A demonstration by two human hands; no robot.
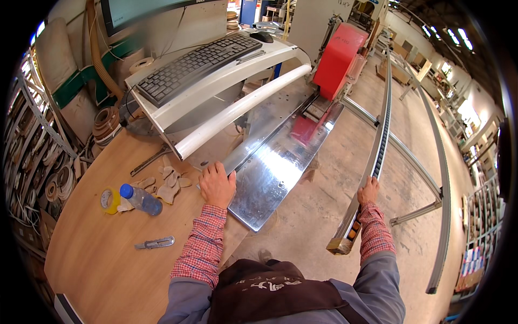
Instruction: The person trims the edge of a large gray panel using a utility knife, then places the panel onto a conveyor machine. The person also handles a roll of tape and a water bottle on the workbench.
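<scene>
My left hand (pixel 217 184) rests palm down where the wooden table meets the shiny metal bed (pixel 264 189) of a machine. Its thumb stands apart from the fingers, and nothing shows in its grasp. A long roller rail (pixel 381 146) with dark rollers runs away from me on the right. My right hand (pixel 368 191) is closed over this rail, near its brown taped end; the undersides of the fingers are hidden. At the far end of the metal bed stands a red machine guard (pixel 341 56), with a translucent red flap (pixel 307 129) below it.
On the wooden table (pixel 102 259) lie a utility knife (pixel 155 243), a blue-capped bottle (pixel 141 200), yellow tape (pixel 110 200) and pale gloves (pixel 170 184). A keyboard (pixel 197 67) sits on a white console (pixel 243 94) beyond. Another metal rail (pixel 440 162) runs along the right.
</scene>
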